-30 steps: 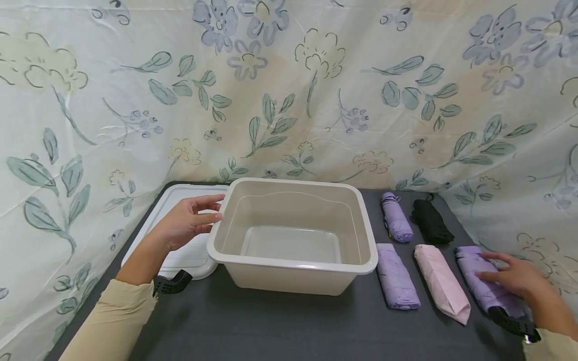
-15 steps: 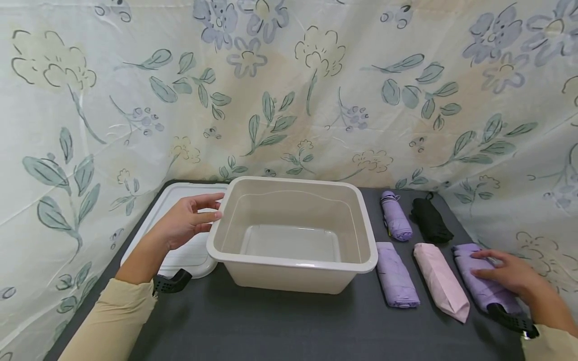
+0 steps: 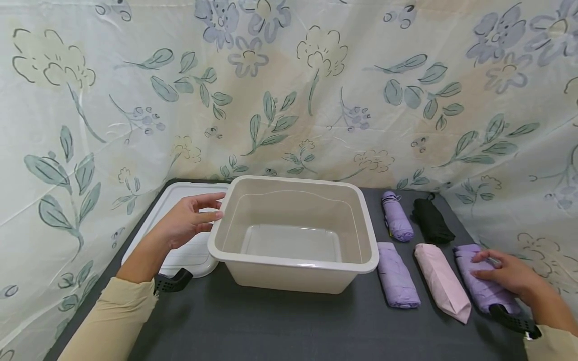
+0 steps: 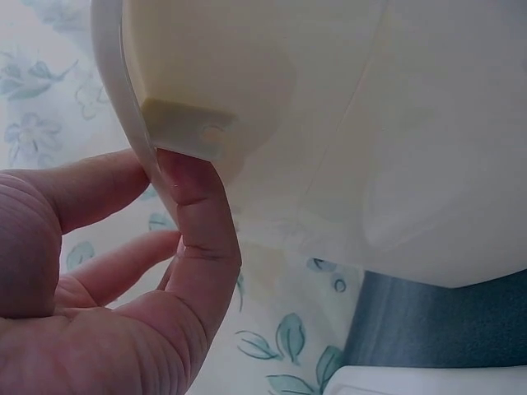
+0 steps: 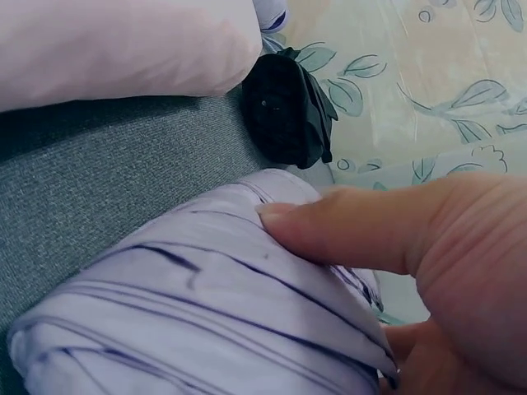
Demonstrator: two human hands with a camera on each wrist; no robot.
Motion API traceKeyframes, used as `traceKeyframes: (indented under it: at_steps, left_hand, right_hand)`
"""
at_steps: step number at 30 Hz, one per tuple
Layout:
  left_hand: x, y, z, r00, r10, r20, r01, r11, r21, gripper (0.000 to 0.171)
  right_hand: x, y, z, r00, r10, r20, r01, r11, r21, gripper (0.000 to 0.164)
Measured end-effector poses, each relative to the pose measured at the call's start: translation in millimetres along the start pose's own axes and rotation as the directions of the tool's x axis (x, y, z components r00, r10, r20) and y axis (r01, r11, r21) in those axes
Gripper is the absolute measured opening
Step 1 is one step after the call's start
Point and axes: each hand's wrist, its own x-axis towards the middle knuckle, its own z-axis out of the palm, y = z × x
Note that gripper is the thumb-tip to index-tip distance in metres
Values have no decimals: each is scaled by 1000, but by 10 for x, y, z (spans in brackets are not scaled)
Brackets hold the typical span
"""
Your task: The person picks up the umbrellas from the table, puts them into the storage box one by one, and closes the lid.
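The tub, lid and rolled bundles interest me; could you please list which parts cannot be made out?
Lid: right edge; head view, behind the tub.
Rightmost purple bundle: part; head view, behind the right hand.
Pink bundle: one end; right wrist view, cut off by the left edge.

white lid (image 3: 194,260): right side hidden by beige bin (image 3: 289,278). rightmost purple bundle (image 3: 489,292): partly covered by right hand (image 3: 512,275) and black wristband (image 3: 510,319). right sleeve (image 3: 551,346): cut off at lower right corner. right wrist view: pink bundle (image 5: 123,49) cropped at left and top.
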Motion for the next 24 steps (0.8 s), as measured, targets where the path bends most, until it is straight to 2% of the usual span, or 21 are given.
traceKeyframes:
  at_steps: [6,11,16,24]
  left_hand:
    - [16,-13,-19,1000,-4,16,5,1000,-27,65]
    - [31,-7,-60,998,-14,55,18,998,-66,66]
    - [56,-4,-82,997,-18,80,25,996,-86,68]
    - [83,3,-82,996,-29,85,37,994,-99,70]
  right_hand:
    - [35,17,-11,997,-14,71,13,1000,14,51]
    - [86,46,-32,995,-2,102,0,1000,23,52]
    - [121,64,-58,989,20,146,-32,996,79,55]
    - [114,65,-57,986,19,165,-43,989,140,48]
